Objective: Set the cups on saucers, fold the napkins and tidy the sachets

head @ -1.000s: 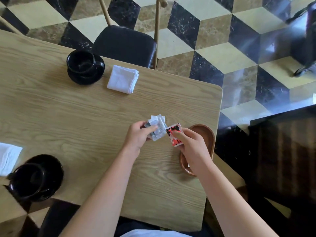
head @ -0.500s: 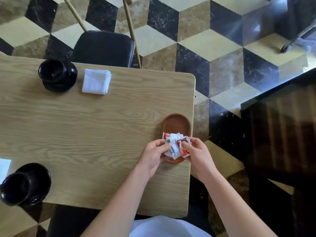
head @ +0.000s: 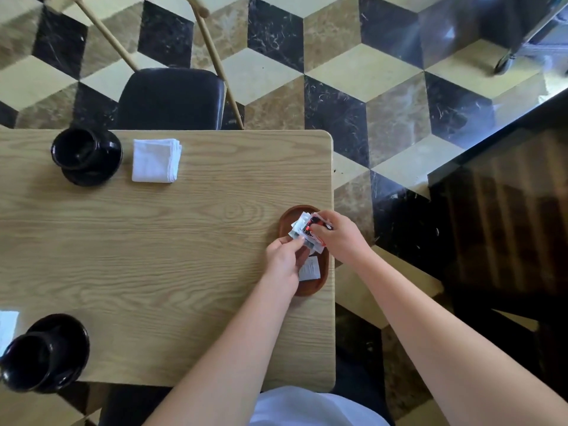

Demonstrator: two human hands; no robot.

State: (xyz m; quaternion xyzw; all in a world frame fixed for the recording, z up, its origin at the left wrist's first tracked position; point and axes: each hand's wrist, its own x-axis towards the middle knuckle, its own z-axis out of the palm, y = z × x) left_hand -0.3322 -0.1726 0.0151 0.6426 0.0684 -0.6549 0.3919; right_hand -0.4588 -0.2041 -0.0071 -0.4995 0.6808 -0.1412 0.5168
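Over the brown oval tray at the table's right edge, my left hand and my right hand pinch a bunch of white and red sachets between them. One white sachet lies flat in the tray below. A black cup stands on a black saucer at the far left, with a folded white napkin beside it. A second black cup on its saucer sits at the near left, next to a white napkin cut off by the frame edge.
The wooden table ends just right of the tray. A black-seated chair stands at the far side. Patterned marble floor lies beyond, and a dark glossy surface runs along the right.
Both hands carried the sachets rightward to the tray and now hold them over it. One white sachet now lies in the tray. The camera view shifted.
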